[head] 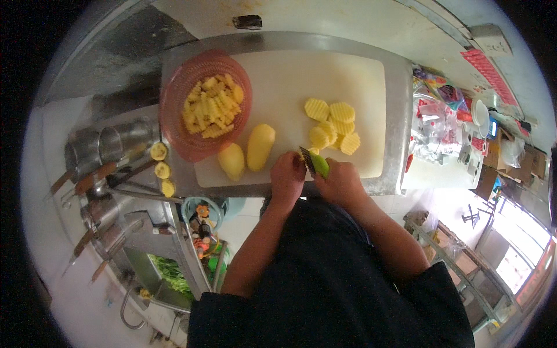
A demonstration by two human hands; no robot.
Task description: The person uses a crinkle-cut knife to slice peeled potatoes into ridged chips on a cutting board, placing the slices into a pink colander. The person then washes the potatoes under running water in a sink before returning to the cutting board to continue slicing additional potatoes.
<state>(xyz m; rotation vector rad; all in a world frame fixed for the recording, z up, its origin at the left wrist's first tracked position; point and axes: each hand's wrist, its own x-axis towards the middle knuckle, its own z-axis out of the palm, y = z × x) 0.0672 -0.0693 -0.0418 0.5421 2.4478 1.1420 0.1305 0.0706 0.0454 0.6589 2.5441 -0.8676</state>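
My right hand grips a crinkle cutter by its green handle, and the ridged dark blade stands just beside my left fingertips. Curled at the front edge of the white cutting board, my left hand holds what looks like a potato piece, mostly hidden by the fingers. Beyond the cutter lie several wavy potato slices, some overlapping. Two peeled whole potatoes rest left of my hands. A red plastic colander at the board's left contains crinkle-cut potato pieces.
Three round slices sit on the metal table's left edge. Metal pots with ladles stand further left, above a sink with leafy greens. Plastic bags crowd a white surface at right. A wall bounds the far side.
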